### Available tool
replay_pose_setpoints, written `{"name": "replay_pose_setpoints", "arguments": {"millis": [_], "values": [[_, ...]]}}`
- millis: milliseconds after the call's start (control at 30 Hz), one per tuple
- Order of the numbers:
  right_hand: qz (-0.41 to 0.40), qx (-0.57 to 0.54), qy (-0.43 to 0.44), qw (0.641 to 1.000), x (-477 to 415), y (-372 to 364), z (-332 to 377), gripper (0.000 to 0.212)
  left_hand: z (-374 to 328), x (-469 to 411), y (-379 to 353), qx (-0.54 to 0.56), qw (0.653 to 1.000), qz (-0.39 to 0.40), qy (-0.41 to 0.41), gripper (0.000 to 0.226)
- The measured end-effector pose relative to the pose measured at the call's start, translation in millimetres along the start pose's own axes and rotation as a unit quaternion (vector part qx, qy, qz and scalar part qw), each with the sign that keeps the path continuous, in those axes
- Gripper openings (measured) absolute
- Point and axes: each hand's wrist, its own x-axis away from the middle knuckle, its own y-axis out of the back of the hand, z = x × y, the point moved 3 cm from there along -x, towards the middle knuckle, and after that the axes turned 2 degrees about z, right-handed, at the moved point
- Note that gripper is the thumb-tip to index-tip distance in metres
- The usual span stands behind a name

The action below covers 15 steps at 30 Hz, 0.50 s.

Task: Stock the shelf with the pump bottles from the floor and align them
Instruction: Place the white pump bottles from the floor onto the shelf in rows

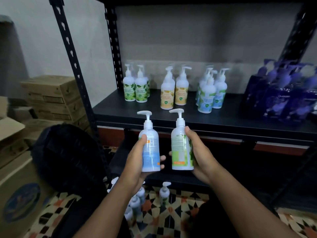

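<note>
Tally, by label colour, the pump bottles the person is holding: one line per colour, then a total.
Blue bottle, in the left hand: 1
Green bottle, in the right hand: 1
Total: 2

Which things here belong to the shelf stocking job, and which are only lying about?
Job: left hand holding blue bottle; right hand holding green bottle; shelf; shelved bottles; floor bottles.
Lying about: cartons; purple packs; black bag.
</note>
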Motion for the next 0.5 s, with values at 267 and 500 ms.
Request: {"name": "replay_pose_setpoints", "arguments": {"millis": [267, 500], "values": [[0.054, -0.072, -0.004, 0.996, -2, -7, -12, 0.033, 4, -3, 10, 0.012, 1.000, 0.007, 0.010, 0.045], [-0.004, 0.115, 0.070, 0.991, 1, 7, -16, 0.034, 8, -4, 15, -0.076, 0.995, 0.000, -0.060, 0.038]]}}
